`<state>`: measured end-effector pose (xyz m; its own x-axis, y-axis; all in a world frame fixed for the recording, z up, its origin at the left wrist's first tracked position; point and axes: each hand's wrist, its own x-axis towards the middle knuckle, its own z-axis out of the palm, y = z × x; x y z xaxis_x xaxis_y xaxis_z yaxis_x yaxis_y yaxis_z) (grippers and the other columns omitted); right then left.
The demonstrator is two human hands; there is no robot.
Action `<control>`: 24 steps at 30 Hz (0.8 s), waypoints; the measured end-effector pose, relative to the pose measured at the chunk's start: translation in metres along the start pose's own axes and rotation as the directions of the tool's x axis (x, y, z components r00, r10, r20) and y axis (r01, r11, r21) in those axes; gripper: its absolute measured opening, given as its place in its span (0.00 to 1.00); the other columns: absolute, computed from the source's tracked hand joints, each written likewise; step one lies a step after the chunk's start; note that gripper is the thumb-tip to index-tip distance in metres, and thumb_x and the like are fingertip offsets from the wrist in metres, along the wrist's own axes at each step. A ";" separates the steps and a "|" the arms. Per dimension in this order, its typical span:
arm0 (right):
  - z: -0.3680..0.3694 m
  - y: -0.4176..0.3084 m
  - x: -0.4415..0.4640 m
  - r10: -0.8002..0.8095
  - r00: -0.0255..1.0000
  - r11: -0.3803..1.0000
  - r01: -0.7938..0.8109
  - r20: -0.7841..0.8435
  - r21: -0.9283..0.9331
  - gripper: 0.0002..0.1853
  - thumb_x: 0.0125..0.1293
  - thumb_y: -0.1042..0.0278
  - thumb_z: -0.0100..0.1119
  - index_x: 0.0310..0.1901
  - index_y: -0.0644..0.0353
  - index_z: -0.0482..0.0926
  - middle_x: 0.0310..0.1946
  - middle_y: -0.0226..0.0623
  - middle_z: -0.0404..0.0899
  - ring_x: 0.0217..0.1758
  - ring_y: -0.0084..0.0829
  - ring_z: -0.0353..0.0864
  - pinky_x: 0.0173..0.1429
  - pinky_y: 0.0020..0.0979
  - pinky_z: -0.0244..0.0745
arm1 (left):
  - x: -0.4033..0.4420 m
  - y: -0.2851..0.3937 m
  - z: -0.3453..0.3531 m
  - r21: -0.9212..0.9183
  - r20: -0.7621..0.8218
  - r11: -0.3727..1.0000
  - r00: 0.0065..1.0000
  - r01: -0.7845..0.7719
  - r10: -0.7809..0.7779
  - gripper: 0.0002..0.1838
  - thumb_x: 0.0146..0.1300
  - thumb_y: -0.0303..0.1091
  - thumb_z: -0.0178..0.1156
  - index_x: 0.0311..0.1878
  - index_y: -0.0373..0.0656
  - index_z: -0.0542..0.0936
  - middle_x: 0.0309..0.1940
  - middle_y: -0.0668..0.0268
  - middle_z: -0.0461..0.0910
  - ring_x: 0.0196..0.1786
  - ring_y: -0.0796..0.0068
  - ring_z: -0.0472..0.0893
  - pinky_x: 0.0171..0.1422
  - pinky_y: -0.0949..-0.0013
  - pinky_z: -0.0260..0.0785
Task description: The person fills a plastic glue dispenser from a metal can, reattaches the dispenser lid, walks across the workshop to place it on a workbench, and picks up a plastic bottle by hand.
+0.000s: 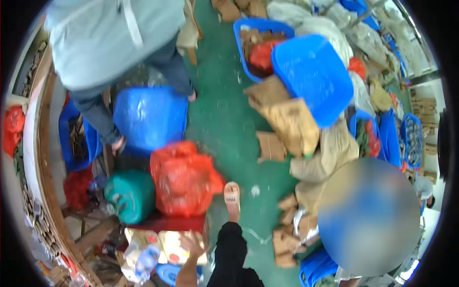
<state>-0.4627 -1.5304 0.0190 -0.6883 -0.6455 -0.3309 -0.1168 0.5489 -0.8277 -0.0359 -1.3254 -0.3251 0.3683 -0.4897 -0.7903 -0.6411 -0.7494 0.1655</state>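
Note:
My left hand (192, 245) reaches in at the bottom, its fingers spread and slightly blurred. It is over or beside a pale gold printed package (172, 246); whether it touches the package I cannot tell. A second package (141, 239) lies to the left, with crumpled clear plastic (147, 257) by it. Just beyond stands a dark red box-like surface (191, 224) with a full red plastic bag (184, 179) on or against it. A blue round object (169, 273) shows below the packages. My right hand is out of view.
Another person (114, 43) stands by an upturned blue tub (150, 117). A teal drum (130, 196) is beside the red bag. Blue tubs (313, 79), brown sacks (330, 148) and cardboard pieces (287, 244) line the right of the green floor (215, 95). A blurred disc covers the lower right.

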 end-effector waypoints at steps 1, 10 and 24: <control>0.019 -0.012 0.018 0.004 1.000 1.000 -0.004 0.023 0.014 0.69 0.39 0.53 0.84 0.79 0.64 0.47 0.72 0.45 0.61 0.74 0.43 0.64 0.76 0.46 0.62 | 0.010 -0.010 -0.001 0.006 0.038 1.000 0.999 0.025 -0.025 0.75 0.45 0.75 0.71 0.84 0.55 0.32 0.74 0.25 0.12 0.75 0.17 0.15 0.71 0.17 0.20; 0.177 -0.150 0.138 0.055 0.981 0.982 -0.087 0.187 0.169 0.69 0.39 0.49 0.83 0.79 0.65 0.48 0.72 0.44 0.61 0.73 0.42 0.65 0.76 0.45 0.62 | -0.012 0.057 -0.182 -0.221 0.089 0.959 0.983 0.177 -0.161 0.41 0.61 0.60 0.69 0.71 0.44 0.73 0.63 0.40 0.76 0.71 0.49 0.73 0.75 0.57 0.64; 0.354 -0.424 0.321 -0.326 0.910 0.919 0.242 0.257 0.312 0.71 0.38 0.60 0.86 0.81 0.61 0.44 0.76 0.41 0.55 0.78 0.40 0.59 0.80 0.45 0.57 | 0.024 0.427 -0.535 -0.668 0.286 0.691 0.952 0.278 -0.107 0.24 0.76 0.46 0.59 0.70 0.48 0.74 0.59 0.66 0.82 0.58 0.73 0.81 0.58 0.66 0.73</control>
<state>-0.3804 -2.1582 0.1038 -0.4041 -0.9028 -0.1472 -0.0504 0.1827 -0.9819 0.0597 -1.8959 0.0423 0.2269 -0.2584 -0.9390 0.1092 -0.9513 0.2881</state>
